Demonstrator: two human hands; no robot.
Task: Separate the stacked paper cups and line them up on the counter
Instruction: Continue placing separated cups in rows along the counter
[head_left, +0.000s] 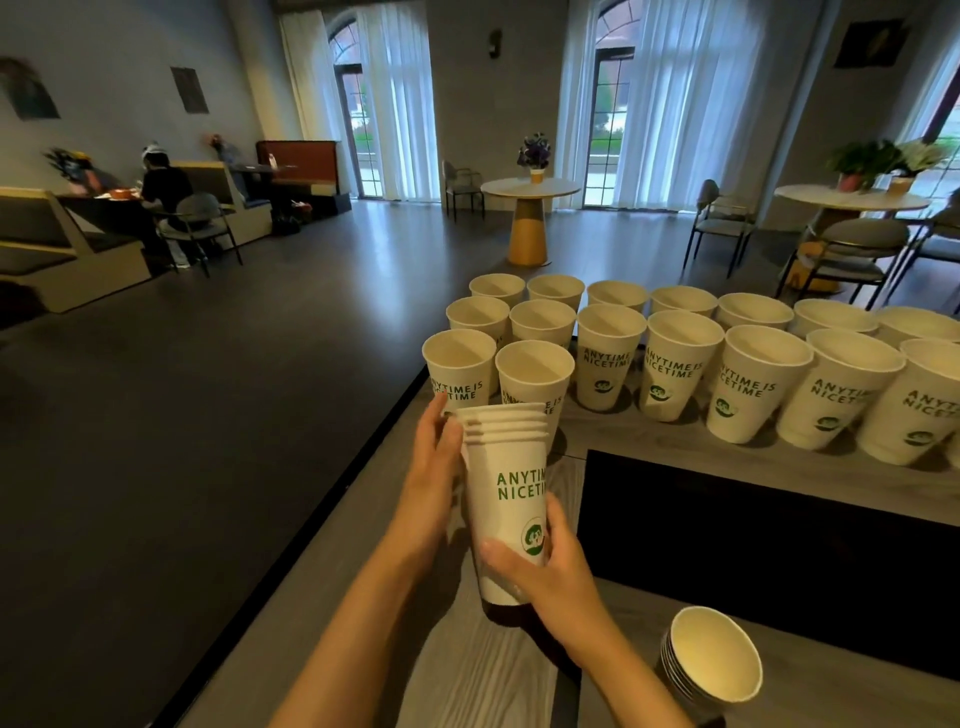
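The right hand (550, 566) grips the lower part of a stack of paper cups (506, 499), thumb across the front below the green logo and fingers curled round the far side. The stack is upright, held above the left end of the counter (467, 670), with several nested rims visible at its top. The left hand (434, 467) lies along the stack's left side near the rims, fingers extended and touching the upper cups; whether the thumb pinches a rim cannot be determined.

Separated cups (675, 364) stand upright, mouths up, in rows along the far edge of the counter, from its far-left corner toward the right edge of the view. Most are touching or just beside their neighbours. Each carries green lettering.

A second stack of cups (711, 660) sits near the counter's near edge, right of the right hand, tilted toward the camera. A dark recessed opening (753, 519) lies between the rows and this second stack.
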